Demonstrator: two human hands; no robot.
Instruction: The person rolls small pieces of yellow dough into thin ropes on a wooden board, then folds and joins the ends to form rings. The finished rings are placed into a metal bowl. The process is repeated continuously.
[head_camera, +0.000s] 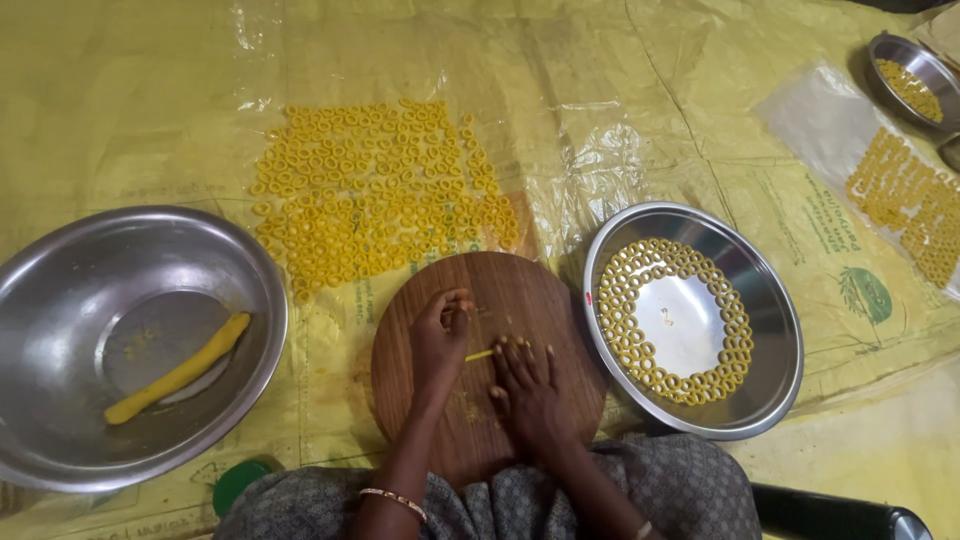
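Rolling: thin yellow dough strand (479, 355) on the round brown wooden board (520, 290), lying between the two hands at the board's middle.
Left hand (438, 335): on the board's left half, fingers (458, 300) curled and pressed together, tips touching the strand's left end; whether pinching it or only pressing, cannot tell.
Right hand (527, 385): flat on the board just right of its centre, fingers (522, 348) spread slightly, laid over the strand's right end.
Wrist: thin beaded bracelet (393, 499) on the left forearm, below the board's near edge.
Left of the board: large round steel bowl (60, 300), holding one thick yellow dough roll (180, 368) laid slantwise.
Right of the board: shallow round steel plate (770, 330), just beside the board's rim, with small yellow dough rings (640, 270) laid in a band along its inner edge, centre bare.
Beyond the board: wide patch of loose yellow dough rings (370, 190) spread on the yellow plastic sheet (150, 90).
Far right of the board: second patch of yellow rings (905, 195) on a clear plastic sheet (810, 115), with a small steel bowl of rings (905, 75) beyond.
Near left of the board: green round lid (238, 480), partly hidden by grey patterned cloth (680, 490).
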